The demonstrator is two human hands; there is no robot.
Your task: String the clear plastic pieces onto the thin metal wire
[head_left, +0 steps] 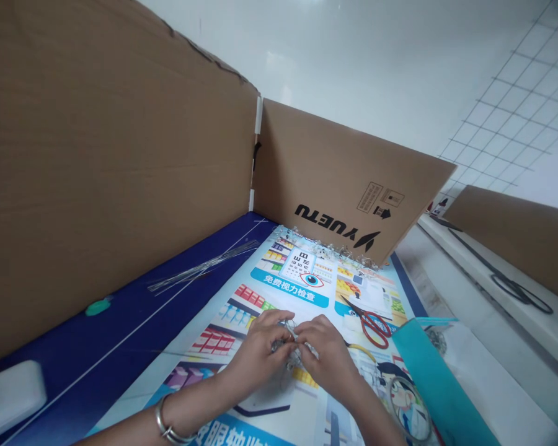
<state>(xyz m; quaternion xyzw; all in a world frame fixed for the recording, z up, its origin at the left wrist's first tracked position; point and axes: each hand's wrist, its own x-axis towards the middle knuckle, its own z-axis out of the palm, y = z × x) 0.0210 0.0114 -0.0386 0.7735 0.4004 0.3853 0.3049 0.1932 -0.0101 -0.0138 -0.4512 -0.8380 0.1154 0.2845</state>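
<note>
My left hand (259, 352) and my right hand (326, 352) meet over a printed poster (242, 310) on the table. Both are curled closed, fingertips pinched together around a small cluster of thin silvery wire (289, 347) between them. Most of the wire piece is hidden by my fingers. A silver bangle (167, 424) circles my left wrist. Red-handled scissors (374, 325) lie on the poster just beyond my right hand.
A bundle of straight wires (204, 267) lies on the blue table cover (121, 322) at left. Cardboard walls (339, 186) enclose the back and left. A teal bag (439, 384) sits at right, a wire coil (409, 409) near it, a white object (9, 396) at far left.
</note>
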